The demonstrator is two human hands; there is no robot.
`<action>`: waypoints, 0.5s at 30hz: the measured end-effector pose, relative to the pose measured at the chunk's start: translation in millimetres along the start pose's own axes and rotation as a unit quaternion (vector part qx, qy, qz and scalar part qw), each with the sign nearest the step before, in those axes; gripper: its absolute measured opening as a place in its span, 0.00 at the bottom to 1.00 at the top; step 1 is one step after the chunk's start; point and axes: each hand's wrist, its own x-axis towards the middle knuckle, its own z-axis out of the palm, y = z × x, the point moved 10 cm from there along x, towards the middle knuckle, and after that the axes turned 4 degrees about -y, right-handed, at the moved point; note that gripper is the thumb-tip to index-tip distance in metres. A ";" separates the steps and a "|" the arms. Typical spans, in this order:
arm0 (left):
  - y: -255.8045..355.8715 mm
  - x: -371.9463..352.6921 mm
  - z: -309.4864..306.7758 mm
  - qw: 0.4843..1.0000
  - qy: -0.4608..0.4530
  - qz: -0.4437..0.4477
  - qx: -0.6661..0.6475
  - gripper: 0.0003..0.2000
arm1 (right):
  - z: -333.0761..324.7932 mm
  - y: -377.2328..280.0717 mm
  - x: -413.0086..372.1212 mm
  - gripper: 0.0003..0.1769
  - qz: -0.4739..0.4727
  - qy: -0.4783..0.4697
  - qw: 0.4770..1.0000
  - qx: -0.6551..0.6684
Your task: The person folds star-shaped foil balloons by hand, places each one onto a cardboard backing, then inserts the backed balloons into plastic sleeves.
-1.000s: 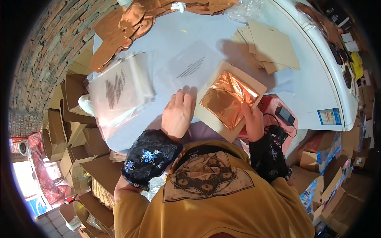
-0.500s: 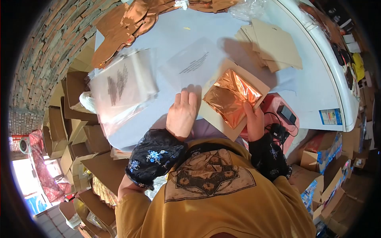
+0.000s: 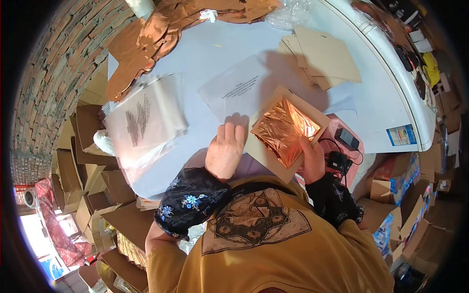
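Note:
My right hand (image 3: 312, 158) grips the near right edge of a tan cardboard piece with a shiny copper foil packet (image 3: 284, 131) lying on it, thumb on the foil. My left hand (image 3: 225, 150) is by the near edge of a clear printed plastic bag (image 3: 237, 88) on the pale table; its fingers are curled together, and whether they pinch the bag's edge is hidden. A stack of clear printed bags (image 3: 146, 115) lies to the left. Several tan cardboard sheets (image 3: 327, 56) are piled at the upper right.
Copper-coloured foil pieces (image 3: 161, 34) lie along the table's far left edge. A phone (image 3: 347, 139) and a black adapter (image 3: 339, 160) with cables rest on a pink surface at the right. Open cardboard boxes (image 3: 115, 183) stand at the left, more at the lower right. A brick wall (image 3: 53, 83) rises at the left.
The view has shifted slightly. Both hands hold nearly the same pose, and the foil packet on its cardboard has barely moved relative to the printed bag.

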 end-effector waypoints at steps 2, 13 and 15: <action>9.1 4.1 -7.1 1.000 0.003 0.021 0.015 0.08 | 7.7 -16.7 -1.7 0.17 -0.034 -0.001 0.999 0.002; -13.6 8.6 3.1 0.996 0.045 -0.012 -0.082 0.12 | 7.2 -27.8 -6.6 0.19 0.005 -0.012 0.999 0.030; -19.5 7.4 4.0 0.993 0.036 -0.024 -0.105 0.15 | 9.8 -27.1 -13.4 0.19 0.026 -0.011 0.999 0.046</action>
